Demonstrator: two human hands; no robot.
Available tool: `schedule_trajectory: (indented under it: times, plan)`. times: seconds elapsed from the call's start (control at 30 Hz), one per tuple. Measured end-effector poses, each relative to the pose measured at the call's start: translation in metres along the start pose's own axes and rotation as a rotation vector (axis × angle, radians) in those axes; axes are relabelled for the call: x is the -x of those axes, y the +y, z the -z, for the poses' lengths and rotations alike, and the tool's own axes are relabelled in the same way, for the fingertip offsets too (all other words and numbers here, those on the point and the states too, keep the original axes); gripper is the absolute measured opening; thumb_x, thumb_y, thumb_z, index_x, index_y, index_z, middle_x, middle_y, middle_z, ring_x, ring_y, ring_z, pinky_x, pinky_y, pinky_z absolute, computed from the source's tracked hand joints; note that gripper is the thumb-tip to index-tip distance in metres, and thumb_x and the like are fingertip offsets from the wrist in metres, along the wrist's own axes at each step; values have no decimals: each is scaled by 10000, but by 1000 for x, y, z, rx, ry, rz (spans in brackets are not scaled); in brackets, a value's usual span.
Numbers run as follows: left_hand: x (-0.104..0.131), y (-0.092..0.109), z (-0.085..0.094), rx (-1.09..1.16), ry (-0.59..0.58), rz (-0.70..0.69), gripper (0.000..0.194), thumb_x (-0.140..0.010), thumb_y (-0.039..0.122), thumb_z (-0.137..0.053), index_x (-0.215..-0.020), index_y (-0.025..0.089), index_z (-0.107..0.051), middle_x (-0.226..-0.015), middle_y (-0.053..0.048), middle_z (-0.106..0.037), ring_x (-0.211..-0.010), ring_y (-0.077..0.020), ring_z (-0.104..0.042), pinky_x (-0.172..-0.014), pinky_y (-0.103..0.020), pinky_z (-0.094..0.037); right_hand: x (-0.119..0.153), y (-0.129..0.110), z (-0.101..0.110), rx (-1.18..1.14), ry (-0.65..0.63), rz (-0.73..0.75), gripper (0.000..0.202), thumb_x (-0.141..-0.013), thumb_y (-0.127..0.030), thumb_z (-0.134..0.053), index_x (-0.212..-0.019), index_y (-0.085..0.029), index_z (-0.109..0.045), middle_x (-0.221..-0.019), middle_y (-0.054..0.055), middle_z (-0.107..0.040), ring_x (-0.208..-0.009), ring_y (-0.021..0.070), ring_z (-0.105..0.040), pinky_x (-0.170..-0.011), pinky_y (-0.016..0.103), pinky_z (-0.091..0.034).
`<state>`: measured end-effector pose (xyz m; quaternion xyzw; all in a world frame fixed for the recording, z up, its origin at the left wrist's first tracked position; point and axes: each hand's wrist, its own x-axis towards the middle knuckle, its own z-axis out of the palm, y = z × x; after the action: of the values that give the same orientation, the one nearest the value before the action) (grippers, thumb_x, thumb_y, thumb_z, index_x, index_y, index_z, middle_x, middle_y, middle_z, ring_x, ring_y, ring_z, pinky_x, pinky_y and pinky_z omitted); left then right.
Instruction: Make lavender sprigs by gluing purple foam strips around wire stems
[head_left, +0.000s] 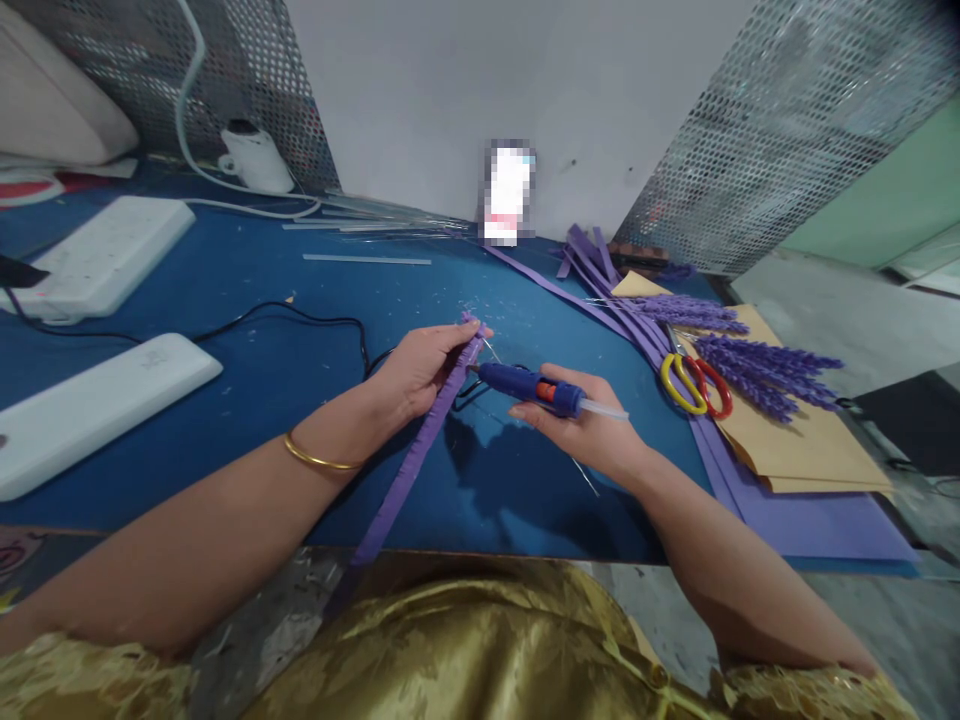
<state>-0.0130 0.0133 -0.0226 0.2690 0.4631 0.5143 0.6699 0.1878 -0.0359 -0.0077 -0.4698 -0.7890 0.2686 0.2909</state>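
Note:
My left hand point(421, 368) pinches one end of a long purple fringed paper strip point(420, 450), whose other end trails down past the table's front edge. At the pinched end, purple paper is bunched around a thin wire point(589, 478) that slants down to the right beneath my other hand. My right hand point(581, 420) is closed around a blue glue gun point(529, 387), with a clear glue stick point(606, 411) poking out of its back. The gun's nozzle is at the strip, close below my left fingertips; whether it touches is too small to tell.
Scissors point(694, 385) with yellow and red handles lie at right, beside purple paper flower sprigs point(772, 365), brown paper point(810, 455) and purple sheets point(832, 525). A phone point(508, 192) leans against the back wall. Left are a power strip point(112, 255), a white device point(112, 410) and a black cord point(300, 312).

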Motion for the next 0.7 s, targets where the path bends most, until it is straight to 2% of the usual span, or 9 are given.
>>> schedule_trajectory:
  times: [0.33,0.47,0.57,0.7]
  plan:
    - [-3,-2,3,11,9,0,118,-801,185,-751,-769,75,-782,-645,-27,-634,-568,-80,-519,-523,-177,-426,0,3,-1,-13,-10,-12,416,-795,-477,-749,-667,-203,-463,-592,-55,-467,-556,93,-363,-541,255,-284]
    - [-2,1,1,37,41,23,141,-816,185,-744,-753,63,-776,-626,-30,-633,-566,-71,-529,-521,-158,-426,-2,5,6,-165,4,-83,403,-769,-508,-762,-680,-196,-524,-575,-48,-475,-526,90,-374,-500,247,-296]
    - [-1,2,0,45,54,50,142,-821,186,-738,-741,73,-775,-611,-31,-633,-534,-70,-505,-487,-163,-416,-6,8,13,-358,90,-133,433,-758,-594,-735,-716,-181,-614,-572,-18,-551,-449,90,-420,-436,249,-304]
    - [0,2,0,21,63,65,126,-807,181,-751,-734,82,-776,-614,-34,-633,-530,-64,-509,-476,-152,-404,-17,23,15,-581,303,-240,473,-810,-645,-658,-764,-175,-670,-587,1,-593,-416,86,-449,-395,238,-319]
